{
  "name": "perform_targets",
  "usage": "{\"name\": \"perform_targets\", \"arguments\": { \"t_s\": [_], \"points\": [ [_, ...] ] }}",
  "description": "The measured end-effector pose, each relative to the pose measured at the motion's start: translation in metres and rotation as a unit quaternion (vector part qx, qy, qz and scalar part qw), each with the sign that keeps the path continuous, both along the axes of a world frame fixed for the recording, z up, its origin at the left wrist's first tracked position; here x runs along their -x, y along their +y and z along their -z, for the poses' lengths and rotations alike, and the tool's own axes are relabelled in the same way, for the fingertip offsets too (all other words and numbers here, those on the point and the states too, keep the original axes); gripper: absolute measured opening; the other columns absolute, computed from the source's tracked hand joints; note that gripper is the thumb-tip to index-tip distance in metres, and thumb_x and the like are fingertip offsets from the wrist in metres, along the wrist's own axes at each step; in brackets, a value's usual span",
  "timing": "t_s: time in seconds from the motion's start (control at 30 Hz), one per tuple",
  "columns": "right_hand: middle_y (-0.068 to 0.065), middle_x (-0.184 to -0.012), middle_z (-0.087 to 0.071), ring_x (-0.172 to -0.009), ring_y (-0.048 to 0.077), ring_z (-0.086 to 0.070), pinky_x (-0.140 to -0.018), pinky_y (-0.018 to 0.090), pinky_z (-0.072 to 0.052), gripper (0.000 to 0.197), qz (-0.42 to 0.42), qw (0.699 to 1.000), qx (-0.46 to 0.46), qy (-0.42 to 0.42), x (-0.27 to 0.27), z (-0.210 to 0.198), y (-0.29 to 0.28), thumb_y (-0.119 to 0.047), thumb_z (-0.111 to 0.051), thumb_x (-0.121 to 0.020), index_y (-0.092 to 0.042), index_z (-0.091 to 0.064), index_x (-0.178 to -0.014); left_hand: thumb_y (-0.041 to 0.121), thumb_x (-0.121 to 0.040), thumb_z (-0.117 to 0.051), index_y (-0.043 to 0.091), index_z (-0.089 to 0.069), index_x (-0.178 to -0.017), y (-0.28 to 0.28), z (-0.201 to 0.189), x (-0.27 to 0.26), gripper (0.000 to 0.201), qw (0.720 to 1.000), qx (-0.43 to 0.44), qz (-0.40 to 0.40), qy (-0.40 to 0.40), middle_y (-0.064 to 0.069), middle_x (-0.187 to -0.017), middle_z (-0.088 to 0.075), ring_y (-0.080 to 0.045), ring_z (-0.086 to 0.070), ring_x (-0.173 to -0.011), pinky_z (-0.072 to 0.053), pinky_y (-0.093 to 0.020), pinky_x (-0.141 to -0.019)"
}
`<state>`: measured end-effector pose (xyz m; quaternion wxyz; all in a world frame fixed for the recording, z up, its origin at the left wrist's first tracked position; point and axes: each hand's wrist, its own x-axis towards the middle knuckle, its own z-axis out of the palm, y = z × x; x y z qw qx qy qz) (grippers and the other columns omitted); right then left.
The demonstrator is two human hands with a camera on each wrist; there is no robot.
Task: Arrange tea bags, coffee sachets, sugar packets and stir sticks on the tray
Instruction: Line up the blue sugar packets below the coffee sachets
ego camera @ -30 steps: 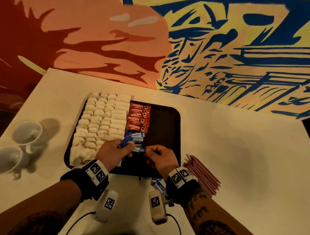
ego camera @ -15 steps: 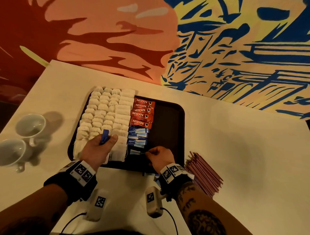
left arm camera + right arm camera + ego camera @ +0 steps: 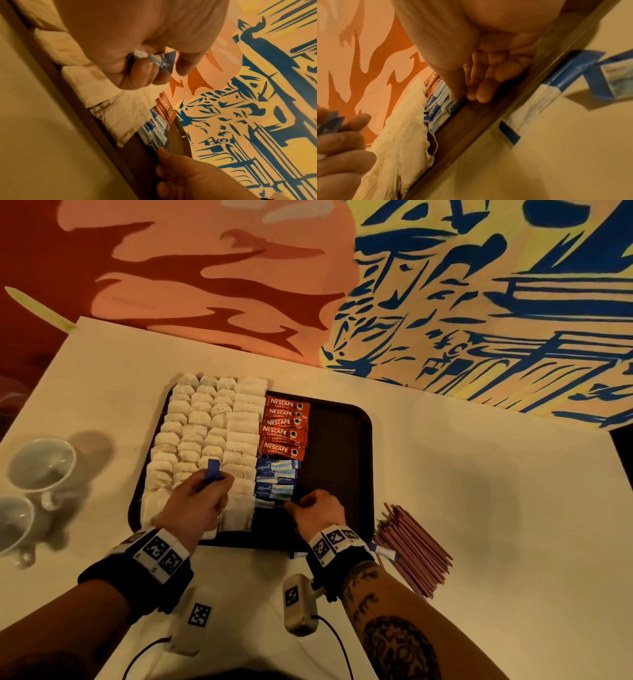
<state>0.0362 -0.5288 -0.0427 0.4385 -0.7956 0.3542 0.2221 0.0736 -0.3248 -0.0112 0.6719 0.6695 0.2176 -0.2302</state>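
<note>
A dark tray holds rows of white tea bags on its left, red coffee sachets in the middle and a row of blue sugar packets below them. My left hand hovers over the tea bags and grips a small bunch of blue sugar packets. My right hand is at the near end of the sugar row, fingers curled, its thumb on the nearest sugar packet. Red stir sticks lie on the table right of the tray.
Two white cups stand at the table's left edge. Loose sugar packets lie on the table just outside the tray's near rim, by my right wrist. The tray's right half is bare. A painted wall rises behind the table.
My left hand has drawn left from the sugar row to above the tea bags, still holding its packets. My right hand stays at the near end of the sugar row.
</note>
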Motion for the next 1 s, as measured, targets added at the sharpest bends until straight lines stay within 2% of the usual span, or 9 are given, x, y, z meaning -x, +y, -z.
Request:
{"name": "perform_targets", "arguments": {
  "t_s": [0.07,0.2,0.3,0.37,0.43,0.53,0.63,0.77,1.0],
  "points": [
    [-0.003,-0.096,-0.069,-0.082,0.014,-0.069,-0.07,0.031,-0.06,0.034,0.007,1.0,0.002,-0.002,0.001,-0.004,-0.003,-0.047,-0.077,-0.081,-0.024,-0.06,-0.101,0.013,-0.098,-0.047,0.014,-0.064,-0.093,-0.003,-0.002,-0.003,0.018,1.0,0.012,-0.001,0.015,-0.002,-0.058,-0.048,-0.013,-0.033,-0.047,-0.024,-0.02,-0.042],
    [-0.008,-0.093,-0.062,-0.076,0.005,-0.057,-0.055,0.016,-0.039,0.028,0.001,0.999,0.016,-0.043,-0.002,-0.021,-0.006,-0.046,-0.066,-0.092,-0.021,-0.062,-0.104,0.009,-0.101,-0.042,0.011,-0.06,-0.101,-0.011,-0.001,-0.005,0.019,0.999,-0.013,0.041,-0.007,-0.004,-0.066,-0.057,-0.014,-0.039,-0.05,-0.03,-0.023,-0.043],
    [-0.012,-0.097,-0.067,-0.086,0.008,-0.064,-0.07,0.019,-0.05,0.018,-0.026,0.992,-0.037,-0.12,-0.004,-0.03,0.001,-0.041,-0.062,-0.096,-0.026,-0.065,-0.107,0.008,-0.102,-0.044,0.012,-0.056,-0.106,-0.02,-0.002,-0.003,0.014,0.992,-0.041,0.111,-0.045,-0.004,-0.076,-0.068,-0.015,-0.043,-0.053,-0.034,-0.024,-0.045],
    [-0.011,-0.097,-0.07,-0.089,0.007,-0.068,-0.083,0.026,-0.056,0.007,-0.04,0.981,-0.11,-0.154,-0.004,-0.036,0.009,-0.033,-0.064,-0.097,-0.032,-0.066,-0.103,0.011,-0.101,-0.049,0.016,-0.055,-0.104,-0.025,-0.003,-0.001,0.008,0.986,-0.062,0.145,-0.058,-0.003,-0.071,-0.069,-0.016,-0.047,-0.051,-0.038,-0.025,-0.045],
    [-0.01,-0.096,-0.072,-0.088,0.005,-0.069,-0.085,0.024,-0.057,0.01,-0.076,0.971,-0.152,-0.169,-0.004,-0.041,0.016,-0.026,-0.064,-0.097,-0.034,-0.068,-0.101,0.015,-0.098,-0.055,0.021,-0.055,-0.101,-0.028,-0.003,0.0,0.007,0.975,-0.096,0.188,-0.074,-0.003,-0.058,-0.061,-0.018,-0.05,-0.049,-0.041,-0.029,-0.047],
    [-0.005,-0.089,-0.073,-0.08,0.006,-0.068,-0.082,0.025,-0.057,0.01,-0.082,0.969,-0.156,-0.171,-0.005,-0.045,0.018,-0.021,-0.063,-0.098,-0.021,-0.073,-0.098,0.018,-0.097,-0.058,0.023,-0.054,-0.096,-0.03,-0.009,0.002,0.006,0.961,-0.114,0.237,-0.084,-0.002,-0.052,-0.053,-0.014,-0.049,-0.044,-0.04,-0.028,-0.045],
    [-0.004,-0.085,-0.074,-0.075,0.008,-0.068,-0.077,0.029,-0.059,0.013,-0.044,0.972,-0.14,-0.181,-0.006,-0.045,0.015,-0.025,-0.063,-0.098,-0.025,-0.071,-0.088,0.017,-0.098,-0.059,0.016,-0.056,-0.099,-0.027,-0.014,0.005,0.003,0.972,-0.05,0.222,-0.056,-0.002,-0.053,-0.055,-0.014,-0.044,-0.044,-0.035,-0.025,-0.042],
    [0.0,-0.084,-0.075,-0.065,0.008,-0.065,-0.063,0.026,-0.054,0.015,0.001,0.974,-0.132,-0.183,-0.007,-0.048,0.008,-0.032,-0.063,-0.097,-0.025,-0.07,-0.086,0.017,-0.097,-0.061,0.016,-0.061,-0.1,-0.023,-0.017,0.004,0.003,0.98,-0.045,0.18,-0.07,-0.005,-0.079,-0.076,-0.018,-0.047,-0.051,-0.039,-0.025,-0.047],
    [-0.005,-0.079,-0.074,-0.064,0.006,-0.064,-0.055,0.018,-0.047,0.009,0.012,0.963,-0.175,-0.203,-0.002,-0.051,-0.001,-0.025,-0.065,-0.096,-0.025,-0.071,-0.09,0.025,-0.095,-0.063,0.018,-0.066,-0.093,-0.027,-0.02,0.001,0.008,0.974,-0.121,0.147,-0.121,0.0,-0.073,-0.075,-0.003,-0.044,-0.04,-0.036,-0.026,-0.05]
  ]
}}
